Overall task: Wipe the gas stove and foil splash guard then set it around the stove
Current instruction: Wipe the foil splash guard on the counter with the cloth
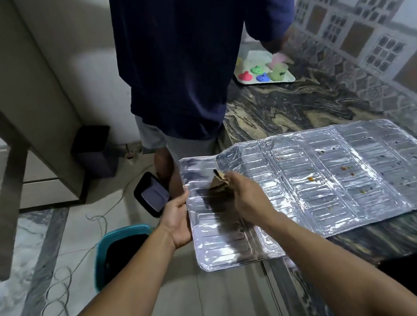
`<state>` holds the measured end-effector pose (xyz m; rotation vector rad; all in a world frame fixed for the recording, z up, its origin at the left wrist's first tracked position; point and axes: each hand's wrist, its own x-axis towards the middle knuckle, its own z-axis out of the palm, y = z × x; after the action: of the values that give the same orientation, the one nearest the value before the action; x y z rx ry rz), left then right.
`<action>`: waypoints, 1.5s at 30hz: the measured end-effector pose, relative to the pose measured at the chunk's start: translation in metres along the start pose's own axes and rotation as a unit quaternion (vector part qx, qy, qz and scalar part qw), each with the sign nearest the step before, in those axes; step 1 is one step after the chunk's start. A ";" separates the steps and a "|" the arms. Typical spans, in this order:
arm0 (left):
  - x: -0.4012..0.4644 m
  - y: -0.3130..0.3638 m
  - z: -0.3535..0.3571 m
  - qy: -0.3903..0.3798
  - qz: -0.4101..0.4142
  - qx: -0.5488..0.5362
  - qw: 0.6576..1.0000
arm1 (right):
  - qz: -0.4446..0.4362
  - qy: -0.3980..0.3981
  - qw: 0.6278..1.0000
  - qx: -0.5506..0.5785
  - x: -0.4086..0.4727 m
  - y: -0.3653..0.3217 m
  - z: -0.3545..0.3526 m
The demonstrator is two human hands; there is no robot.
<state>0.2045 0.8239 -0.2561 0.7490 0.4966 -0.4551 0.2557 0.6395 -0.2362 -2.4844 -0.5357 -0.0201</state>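
Note:
The silver foil splash guard (325, 175) lies unfolded flat on the marbled counter (284, 104), with its left panel hanging past the counter's edge. Small food specks dot its right panels. My left hand (178, 218) grips the guard's left edge. My right hand (247, 198) holds a crumpled brown cloth (220, 181) pressed on the left panel. The gas stove is not in view.
Another person in a dark blue shirt (184, 61) stands close ahead at the counter. A tray with coloured shapes (263, 69) sits beyond. On the floor are a teal bin (103, 249), a black scale (152, 194), a dark box (94, 150) and loose wire (61, 289).

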 end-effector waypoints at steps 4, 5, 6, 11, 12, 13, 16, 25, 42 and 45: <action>0.000 0.001 0.005 0.038 -0.021 0.013 0.999 | -0.028 -0.053 0.997 -0.055 -0.029 -0.019 0.015; 0.001 0.001 0.007 0.045 -0.026 0.018 0.998 | -0.030 -0.057 0.997 -0.049 -0.040 -0.026 0.020; 0.002 0.002 0.007 0.046 -0.029 0.019 0.998 | -0.032 -0.054 0.997 -0.040 -0.052 -0.035 0.024; 0.007 0.006 0.002 0.047 -0.037 0.015 0.998 | -0.055 -0.064 0.996 0.007 -0.104 -0.071 0.020; 0.006 0.005 0.001 0.034 -0.038 0.000 0.999 | -0.041 -0.064 0.997 0.020 -0.109 -0.074 0.014; 0.005 0.002 0.000 0.020 -0.040 -0.018 0.999 | -0.016 -0.049 0.998 0.030 -0.111 -0.072 0.008; -0.003 -0.006 -0.002 -0.018 -0.032 -0.050 0.998 | 0.065 0.088 0.994 0.020 -0.107 -0.054 -0.012; -0.021 -0.012 0.003 -0.059 -0.074 -0.043 0.995 | 0.116 0.054 0.973 -0.190 -0.121 -0.027 0.012; -0.007 -0.013 -0.006 0.061 -0.079 0.074 0.992 | 0.240 0.162 0.946 0.144 -0.127 -0.066 -0.021; 0.007 -0.013 -0.016 0.125 -0.071 0.137 0.980 | 0.369 0.214 0.878 0.217 -0.098 -0.021 -0.044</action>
<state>0.1990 0.8256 -0.2765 1.0487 0.7355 -0.5726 0.1618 0.5941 -0.2012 -1.9968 0.5530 -0.1307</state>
